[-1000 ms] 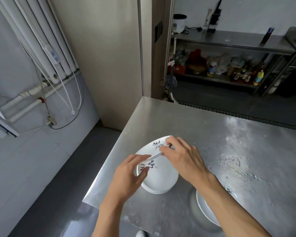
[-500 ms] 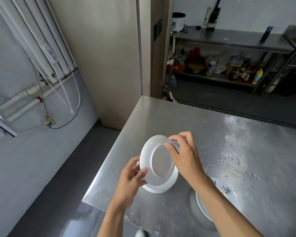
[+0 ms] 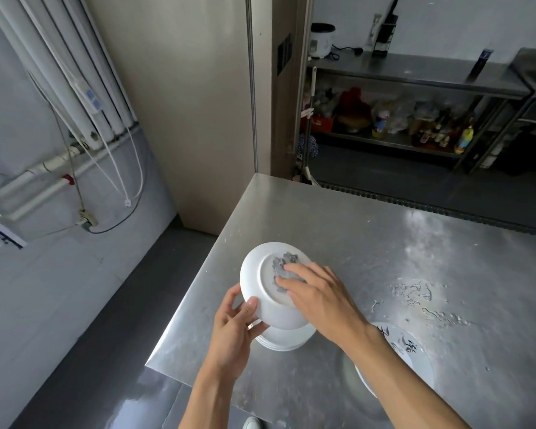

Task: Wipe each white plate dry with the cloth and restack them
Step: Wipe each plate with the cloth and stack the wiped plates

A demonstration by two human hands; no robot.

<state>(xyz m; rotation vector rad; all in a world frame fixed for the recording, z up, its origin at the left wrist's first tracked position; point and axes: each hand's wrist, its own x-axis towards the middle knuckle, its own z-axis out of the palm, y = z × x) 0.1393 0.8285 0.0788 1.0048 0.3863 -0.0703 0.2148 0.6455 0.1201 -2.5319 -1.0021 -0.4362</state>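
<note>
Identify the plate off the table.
The plate the left hand grips, underside up, right hand pressing the cloth on it; the stack and the inked plate rest on the table.

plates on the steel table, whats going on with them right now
A person is drying plates. The left hand grips the rim of a white plate, tilted with its underside towards the camera, just above a stack of white plates. The right hand presses a grey cloth against the plate's base. Another plate with dark markings lies on the steel table, partly hidden by the right forearm.
</note>
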